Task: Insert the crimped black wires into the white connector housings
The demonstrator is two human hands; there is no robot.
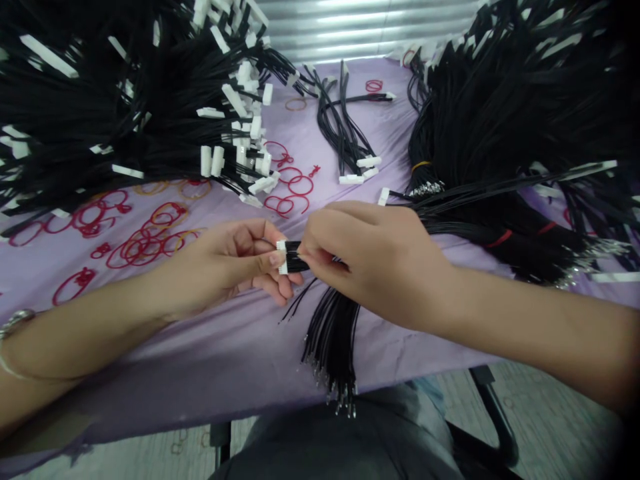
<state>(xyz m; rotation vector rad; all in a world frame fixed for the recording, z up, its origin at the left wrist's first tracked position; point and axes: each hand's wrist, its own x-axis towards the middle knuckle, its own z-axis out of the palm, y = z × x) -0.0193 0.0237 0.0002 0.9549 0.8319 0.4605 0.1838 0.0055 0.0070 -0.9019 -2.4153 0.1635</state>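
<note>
right hand (375, 260) | grip clamped on black wires (293, 257) | left hand (225, 263) | grip clamped on white connector (282, 258)

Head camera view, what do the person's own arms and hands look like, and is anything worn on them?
Both arms are bare: no sleeves, and no gloves on the left hand or the right hand. A thin silver-coloured metal bracelet circles the left forearm near the edge of the view. The right forearm shows no jewellery.

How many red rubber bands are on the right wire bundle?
2: a red band and another, both around the black wire bundle beside the right hand; more may be hidden.
</note>
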